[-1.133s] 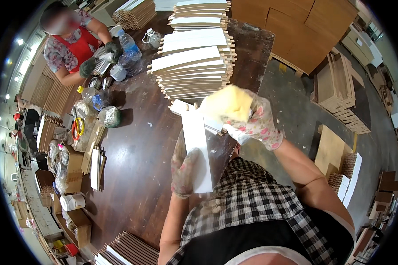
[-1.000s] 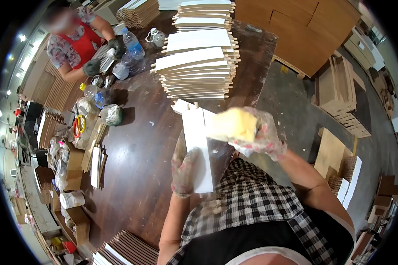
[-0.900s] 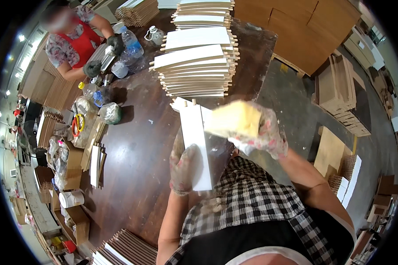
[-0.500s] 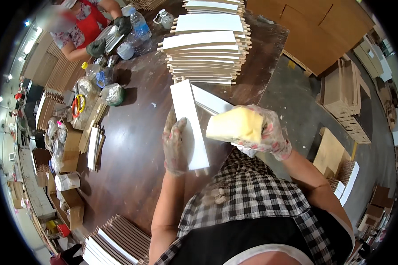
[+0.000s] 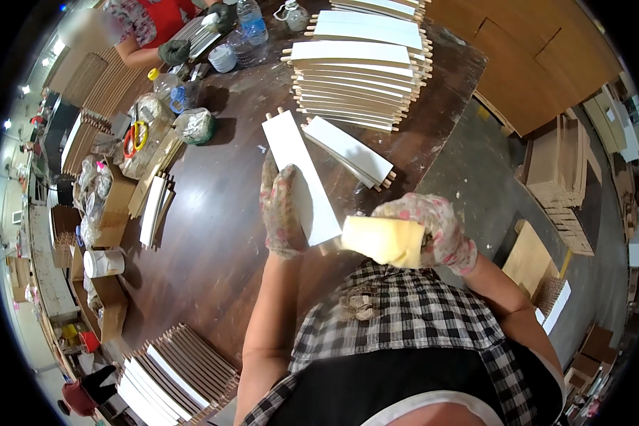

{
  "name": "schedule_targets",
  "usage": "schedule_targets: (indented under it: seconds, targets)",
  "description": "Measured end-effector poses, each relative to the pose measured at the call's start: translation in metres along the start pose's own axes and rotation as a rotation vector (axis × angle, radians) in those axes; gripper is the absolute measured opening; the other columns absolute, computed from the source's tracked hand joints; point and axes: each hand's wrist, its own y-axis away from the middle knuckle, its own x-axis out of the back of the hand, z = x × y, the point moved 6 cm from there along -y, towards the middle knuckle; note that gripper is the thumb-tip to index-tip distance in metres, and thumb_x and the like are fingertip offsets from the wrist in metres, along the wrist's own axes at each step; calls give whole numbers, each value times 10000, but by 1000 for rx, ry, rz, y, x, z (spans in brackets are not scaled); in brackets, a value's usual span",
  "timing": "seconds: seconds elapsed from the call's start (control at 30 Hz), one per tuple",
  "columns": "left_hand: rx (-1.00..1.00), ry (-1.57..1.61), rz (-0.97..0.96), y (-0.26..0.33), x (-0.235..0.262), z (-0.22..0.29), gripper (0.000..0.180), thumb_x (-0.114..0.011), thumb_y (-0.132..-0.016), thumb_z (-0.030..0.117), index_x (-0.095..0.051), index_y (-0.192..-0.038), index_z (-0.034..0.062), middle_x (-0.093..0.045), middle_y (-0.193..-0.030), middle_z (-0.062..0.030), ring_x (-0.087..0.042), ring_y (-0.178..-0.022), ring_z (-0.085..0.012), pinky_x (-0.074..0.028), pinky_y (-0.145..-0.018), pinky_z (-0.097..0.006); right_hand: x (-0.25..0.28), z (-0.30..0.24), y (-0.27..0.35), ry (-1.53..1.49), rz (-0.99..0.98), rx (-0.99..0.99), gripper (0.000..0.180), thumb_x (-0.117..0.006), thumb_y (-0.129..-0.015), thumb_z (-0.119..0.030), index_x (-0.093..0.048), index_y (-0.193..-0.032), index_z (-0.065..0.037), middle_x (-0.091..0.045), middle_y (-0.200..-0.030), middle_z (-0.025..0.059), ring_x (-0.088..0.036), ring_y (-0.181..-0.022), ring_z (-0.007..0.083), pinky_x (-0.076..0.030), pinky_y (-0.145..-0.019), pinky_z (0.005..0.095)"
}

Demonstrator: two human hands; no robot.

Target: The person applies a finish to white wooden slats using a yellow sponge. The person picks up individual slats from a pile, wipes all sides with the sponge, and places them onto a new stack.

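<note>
Has boxes [image 5: 112,231] and a bucket [image 5: 104,263] along the table's left edge, with scissors [image 5: 135,138] and a jar [image 5: 194,126] farther off, and a pile of slats [image 5: 181,373] at lower left. Has broad bare room on the table [image 5: 213,227] from there to the left hand [image 5: 282,213]. Grips the board [image 5: 302,177] along its left long side with that hand, thumb on the white face; cannot tell whether it meets the tabletop. Runs its long axis from upper left to lower right, pegs [image 5: 280,111] at the far end pointing away, near end toward the checked garment [image 5: 405,312]. Leaves only a narrow gap, widening nearer, to the small stack [image 5: 349,150], slanted more crosswise, below the tall stack [image 5: 355,85]. Clasps the sponge [image 5: 380,240] in the right hand [image 5: 437,231], just beside the board's near corner; cannot tell about contact. Has the table's right edge close by, then open floor [image 5: 468,177] toward the panels [image 5: 557,167].
</note>
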Motion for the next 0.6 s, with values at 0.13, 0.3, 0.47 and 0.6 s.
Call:
schedule_targets:
  seconds: [0.13, 0.3, 0.47, 0.6]
  targets:
    - [-32, 252, 16, 2, 4, 8, 298, -462, -838, 101, -419, -1105, -25, -569, -873, -157, -610, -744, -253, -554, -712, -350, 9, 8, 8, 134, -27, 140, 664, -771, -670, -376, -514, -1222, -111, -636, -1084, 106, -633, -963, 225, -518, -860, 358]
    - [-77, 571, 227, -1, 6, 9, 330, -485, -825, 101, -390, -1119, -17, -553, -938, -179, -605, -801, -272, -552, -734, -338, -13, -4, 11, 22, -72, 128, 726, -771, -668, -400, -472, -1240, -70, -609, -1121, 123, -627, -977, 229, -509, -866, 361]
    - [-190, 604, 267, 0, -1, 21, 341, -501, -820, 124, -421, -1124, -8, -546, -943, -180, -588, -836, -261, -528, -730, -312, -19, -19, 0, 352, -84, 172, 714, -737, -697, -425, -465, -1250, -65, -593, -1151, 114, -622, -977, 264, -500, -810, 353]
    - [-189, 653, 259, 0, -5, 17, 342, -511, -827, 159, -442, -1120, -3, -548, -942, -175, -576, -862, -251, -507, -768, -327, -24, -28, -9, 456, 29, 237, 619, -740, -693, -381, -525, -1183, -71, -598, -1147, 106, -622, -968, 264, -498, -783, 350]
